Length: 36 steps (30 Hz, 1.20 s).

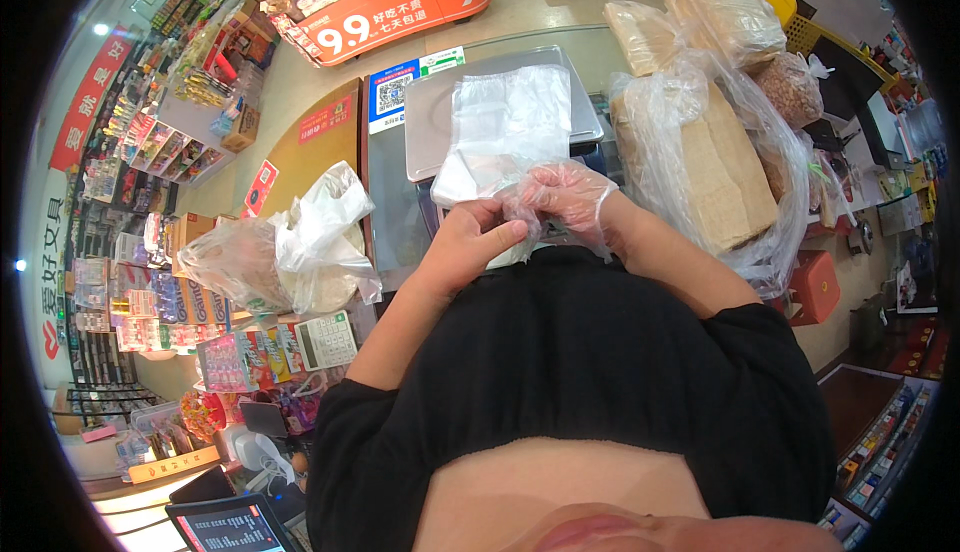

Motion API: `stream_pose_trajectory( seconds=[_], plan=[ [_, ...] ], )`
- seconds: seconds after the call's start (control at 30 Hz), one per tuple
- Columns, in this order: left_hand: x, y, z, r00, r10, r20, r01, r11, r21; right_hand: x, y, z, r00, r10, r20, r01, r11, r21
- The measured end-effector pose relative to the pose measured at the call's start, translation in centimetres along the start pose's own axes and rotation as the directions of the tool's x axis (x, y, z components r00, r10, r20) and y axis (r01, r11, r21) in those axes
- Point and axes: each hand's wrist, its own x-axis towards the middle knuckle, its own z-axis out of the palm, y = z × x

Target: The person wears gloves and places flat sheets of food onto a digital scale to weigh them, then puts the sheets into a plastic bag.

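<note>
Close in front of my body, both hands meet at the near edge of a metal weighing scale (427, 128). My right hand (574, 199) wears a clear plastic glove. My left hand (480, 237) is bare, its thumb and fingers pinching crumpled clear plastic film (523, 211) beside the gloved fingers. Whether that film is part of the glove or a separate piece I cannot tell. A stack of flat, thin plastic bags (514, 113) lies on the scale's plate, its near end reaching down to my hands. The gloved fingers are curled against the film.
Right of the scale stands a large clear bag with a cardboard piece (720, 169), with more filled bags (727, 12) behind it. At the left are tied plastic bags (322, 244), a calculator (326, 340) and a printed code card (391, 94). A snack display (390, 8) stands beyond the counter.
</note>
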Motion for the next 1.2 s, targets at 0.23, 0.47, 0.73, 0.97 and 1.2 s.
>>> stream_pose_trajectory(
  seconds=[0.23, 0.47, 0.73, 0.97, 1.2],
  plan=[
    [-0.2, -0.2, -0.2, 0.994, -0.088, -0.064, 0.088, 0.996, -0.001, 0.0, 0.4, 0.0, 0.999, 0.007, 0.042, -0.008, 1.0, 0.016],
    [-0.3, -0.3, 0.2, 0.996, -0.023, -0.089, 0.019, 0.999, -0.047, -0.4, -0.5, 0.9, 0.999, -0.007, 0.052, 0.007, 1.0, -0.013],
    [-0.5, -0.7, 0.1, 0.993, 0.054, -0.104, -0.065, 0.992, -0.109, -0.4, 0.3, -0.4, 0.99, -0.078, 0.114, 0.057, 0.983, 0.176],
    [-0.6, -1.0, -0.3, 0.994, 0.019, -0.104, -0.035, 0.988, -0.15, -0.5, -0.2, -0.2, 0.993, -0.066, 0.094, 0.045, 0.977, 0.207],
    [-0.2, -1.4, -1.0, 0.987, 0.069, -0.144, -0.083, 0.992, -0.09, -0.4, -0.6, -0.7, 0.992, -0.081, 0.1, 0.071, 0.993, 0.098]
  ],
)
